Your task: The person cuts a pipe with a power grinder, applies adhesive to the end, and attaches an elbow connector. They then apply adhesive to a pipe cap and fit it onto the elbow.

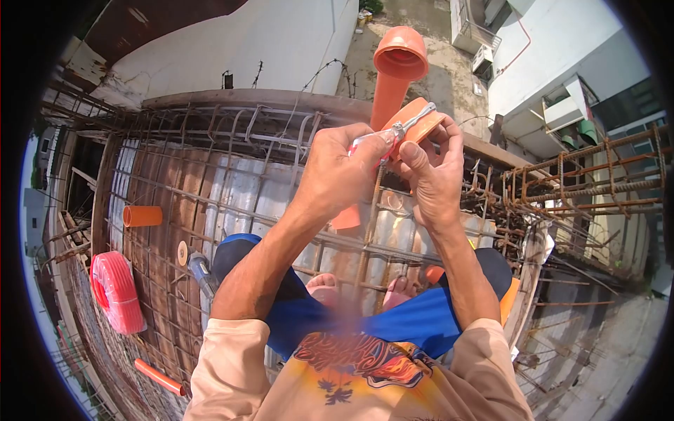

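Note:
An orange pipe fitting (421,121) is held up in front of me. My right hand (435,158) has its fingers around the far side of it. In my left hand (354,158) is a crumpled tube (365,144), white and red, whose silvery end lies against the fitting's edge. Just behind the fitting stands an orange pipe (390,95) with an elbow (401,52) on top, its mouth facing me.
Rebar mesh (281,203) spans corrugated metal sheets. At the left are a short orange pipe (142,215), a pink hose coil (117,292), a grinder (202,274) and a thin orange pipe (160,377). A rebar cage (597,172) juts in at the right.

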Available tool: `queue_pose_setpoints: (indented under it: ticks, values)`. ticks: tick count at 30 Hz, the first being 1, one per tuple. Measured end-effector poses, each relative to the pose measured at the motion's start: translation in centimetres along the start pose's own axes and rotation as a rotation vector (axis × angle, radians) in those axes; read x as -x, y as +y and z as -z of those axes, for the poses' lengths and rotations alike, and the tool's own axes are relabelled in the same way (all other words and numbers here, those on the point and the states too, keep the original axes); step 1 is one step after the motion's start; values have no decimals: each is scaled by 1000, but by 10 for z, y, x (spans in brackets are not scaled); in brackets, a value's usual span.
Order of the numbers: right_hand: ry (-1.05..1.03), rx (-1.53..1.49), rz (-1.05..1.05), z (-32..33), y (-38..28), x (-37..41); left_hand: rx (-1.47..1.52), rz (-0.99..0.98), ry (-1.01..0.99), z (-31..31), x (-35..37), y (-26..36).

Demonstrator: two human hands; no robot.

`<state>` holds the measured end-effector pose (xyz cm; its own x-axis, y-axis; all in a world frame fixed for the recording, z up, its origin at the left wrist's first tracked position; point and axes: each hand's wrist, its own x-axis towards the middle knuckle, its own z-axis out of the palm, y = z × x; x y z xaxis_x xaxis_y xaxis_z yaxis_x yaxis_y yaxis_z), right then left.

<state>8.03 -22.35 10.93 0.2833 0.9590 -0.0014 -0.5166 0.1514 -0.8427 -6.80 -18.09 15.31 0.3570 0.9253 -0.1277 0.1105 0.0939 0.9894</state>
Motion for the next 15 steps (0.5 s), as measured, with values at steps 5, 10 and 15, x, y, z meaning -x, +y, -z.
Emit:
queue_pose_setpoints:
  ticks: [5, 10, 15]
  values:
    - [17, 26, 103, 12, 16, -5, -52, 7, -7, 0, 2, 5]
    - [33, 4, 85, 8, 12, -4, -90, -9, -2, -4, 0, 2]
    - [3, -12, 31, 6, 10, -2, -38, -70, 0, -5, -3, -4]
